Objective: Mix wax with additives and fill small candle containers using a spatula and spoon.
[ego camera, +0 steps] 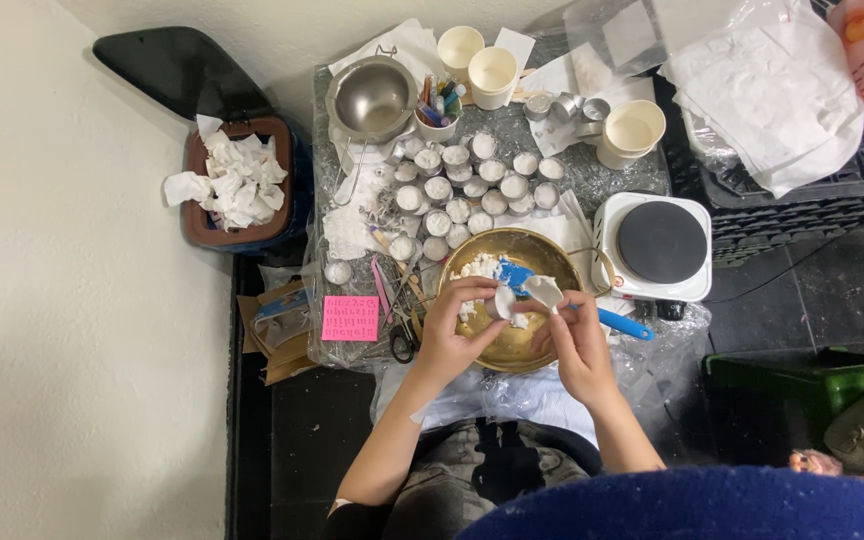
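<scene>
Right now, on the head view, I see my left hand (449,330) and right hand (574,340) each pinching a white wax piece (542,291) over the brass bowl (552,262), with a blue spatula (620,324) resting across it, left of the hot plate (660,243).

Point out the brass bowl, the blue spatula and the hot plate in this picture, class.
brass bowl (542,248): head view, on its far inner wall.
blue spatula (624,324): head view, on its handle, right of the hands.
hot plate (661,241): head view, on its dark round burner.
</scene>
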